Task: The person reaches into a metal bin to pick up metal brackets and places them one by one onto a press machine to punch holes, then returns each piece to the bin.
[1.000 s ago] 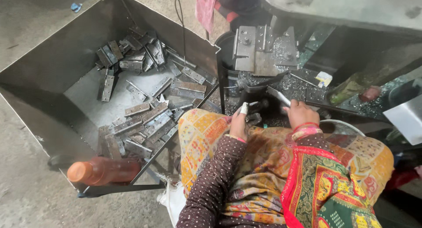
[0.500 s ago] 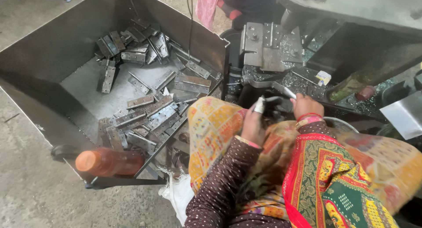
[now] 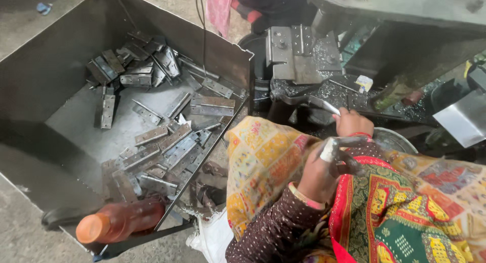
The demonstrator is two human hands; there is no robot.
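Steel hinge (image 3: 340,150) pinched in my left hand (image 3: 320,176), just below the press block (image 3: 298,55). Right hand (image 3: 353,123) closed on the lever handle (image 3: 310,101) under that block. Hinge bin (image 3: 45,85) sits left of it.

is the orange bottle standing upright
No, the bottle lies on its side at the near edge of the metal bin, cap toward the left.

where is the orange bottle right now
In the head view the orange bottle lies on its side at the lower left, on the near corner of the metal bin, just below the pile of hinges.
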